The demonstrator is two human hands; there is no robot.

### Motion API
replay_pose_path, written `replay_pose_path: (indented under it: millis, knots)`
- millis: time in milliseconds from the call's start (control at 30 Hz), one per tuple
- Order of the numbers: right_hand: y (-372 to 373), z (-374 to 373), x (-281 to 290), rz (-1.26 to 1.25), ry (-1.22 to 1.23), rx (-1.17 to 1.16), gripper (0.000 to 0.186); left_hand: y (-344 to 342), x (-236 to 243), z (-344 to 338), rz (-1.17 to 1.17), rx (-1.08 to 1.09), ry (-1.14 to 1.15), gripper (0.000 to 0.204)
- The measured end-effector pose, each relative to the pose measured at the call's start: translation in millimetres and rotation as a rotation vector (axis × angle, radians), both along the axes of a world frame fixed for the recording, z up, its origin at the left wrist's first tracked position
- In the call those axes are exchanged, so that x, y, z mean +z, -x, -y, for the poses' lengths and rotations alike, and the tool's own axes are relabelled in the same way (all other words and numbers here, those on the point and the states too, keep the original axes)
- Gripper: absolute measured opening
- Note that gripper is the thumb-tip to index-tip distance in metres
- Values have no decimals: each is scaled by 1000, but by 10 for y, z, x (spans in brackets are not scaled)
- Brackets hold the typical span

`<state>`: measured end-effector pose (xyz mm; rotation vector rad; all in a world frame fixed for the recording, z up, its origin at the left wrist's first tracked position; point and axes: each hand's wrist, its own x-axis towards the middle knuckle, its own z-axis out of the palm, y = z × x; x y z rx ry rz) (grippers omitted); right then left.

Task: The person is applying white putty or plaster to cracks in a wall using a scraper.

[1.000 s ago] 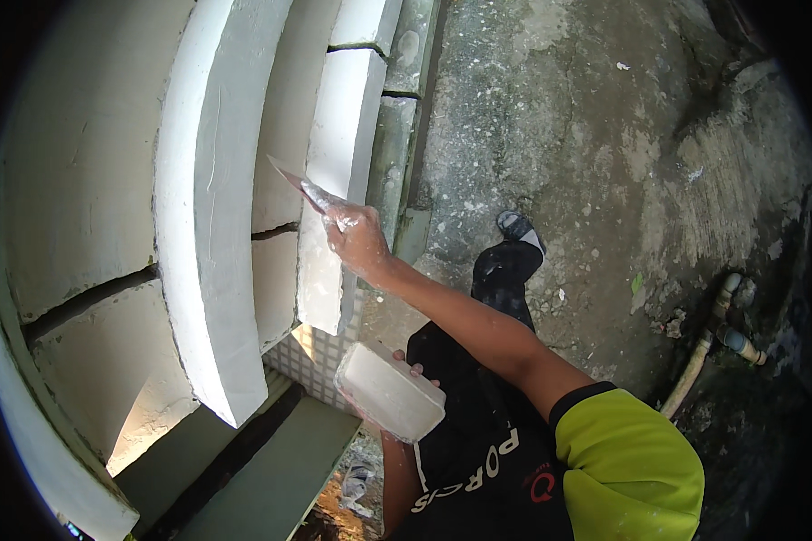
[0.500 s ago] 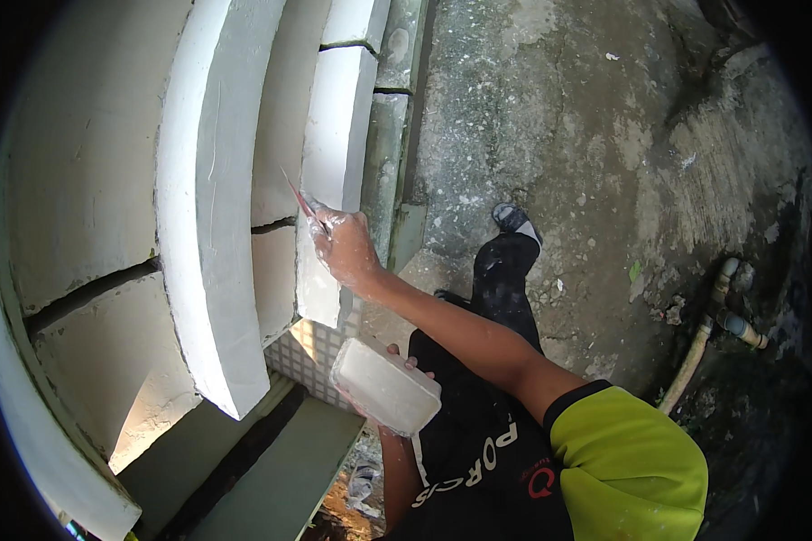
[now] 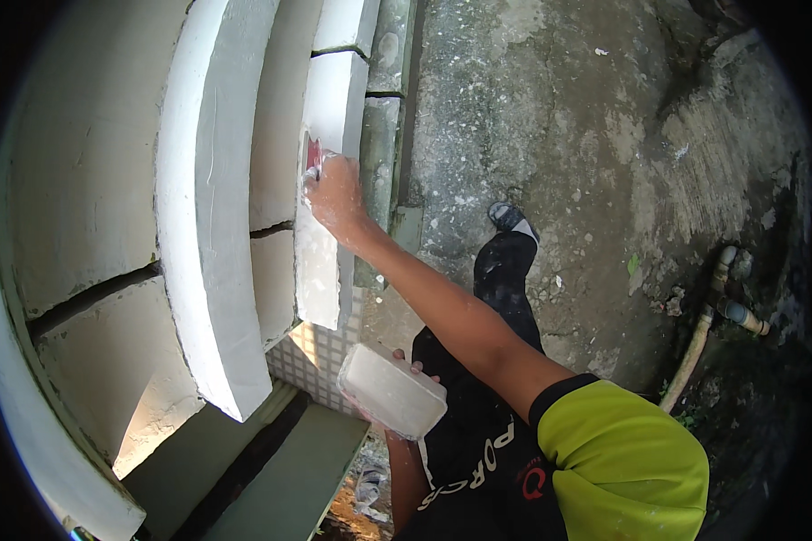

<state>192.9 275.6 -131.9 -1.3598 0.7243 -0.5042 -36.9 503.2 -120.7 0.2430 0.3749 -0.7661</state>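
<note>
Stained, pale-flecked concrete (image 3: 532, 108) lies near the white ledge (image 3: 318, 266).

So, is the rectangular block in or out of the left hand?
In: the left hand grips the rectangular block, fingertips along its edge.

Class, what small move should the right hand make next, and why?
Probably a short, light stroke of the red scraper along the white ledge toward its lower end in the picture: the right hand holds it at the ledge's face, that end looks patchy and rough-edged, and the left hand has the pale block.
</note>
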Motion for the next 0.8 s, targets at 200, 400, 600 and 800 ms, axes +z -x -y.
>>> replay_pose_path:
  millis: [200, 400, 600, 800]
  knots:
    - [-537, 25, 10, 111, 155, 72, 16, 0, -9, 74, -56, 0, -3, 78]
    - [-32, 56, 196, 144, 218, 48, 12, 13, 26, -17, -29, 69, -46, 76]
    - [-518, -67, -3, 88, 172, 304, 38, -37, -156, -101, -49, 52, -5, 75]
    - [268, -546, 108, 362, 235, 307, 9, -29, -58, -91, -67, 91, 9, 74]
